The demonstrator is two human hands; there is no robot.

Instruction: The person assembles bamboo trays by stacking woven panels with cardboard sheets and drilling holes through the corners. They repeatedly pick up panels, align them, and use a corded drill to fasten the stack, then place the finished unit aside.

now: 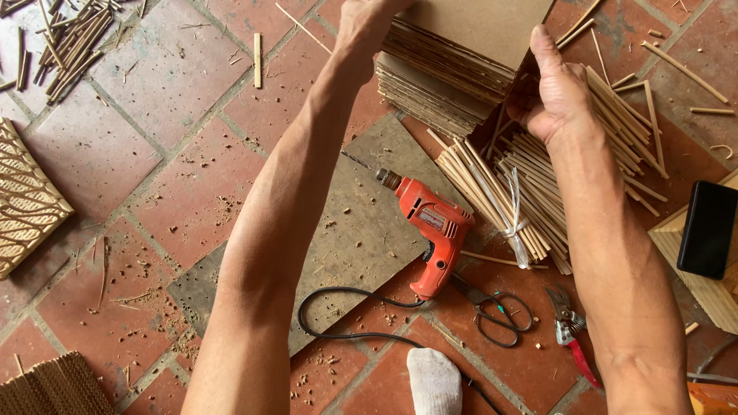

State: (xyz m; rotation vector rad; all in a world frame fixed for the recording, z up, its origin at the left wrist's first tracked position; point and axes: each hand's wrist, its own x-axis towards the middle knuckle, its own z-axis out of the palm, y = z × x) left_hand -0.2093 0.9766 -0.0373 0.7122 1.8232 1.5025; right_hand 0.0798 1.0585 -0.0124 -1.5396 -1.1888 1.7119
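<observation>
Over the far edge of the tiled floor: both hands at a flat brown cardboard sheet atop a stack of corrugated cardboard. Left hand closed on the sheet's left edge, fingertips cut off by the frame. Right hand gripping the sheet's right corner, thumb straight along the edge. Just below: tied bundle of bamboo sticks. Nearer, on a grey board: orange electric drill. Beside it: black scissors and red pruning shears.
</observation>
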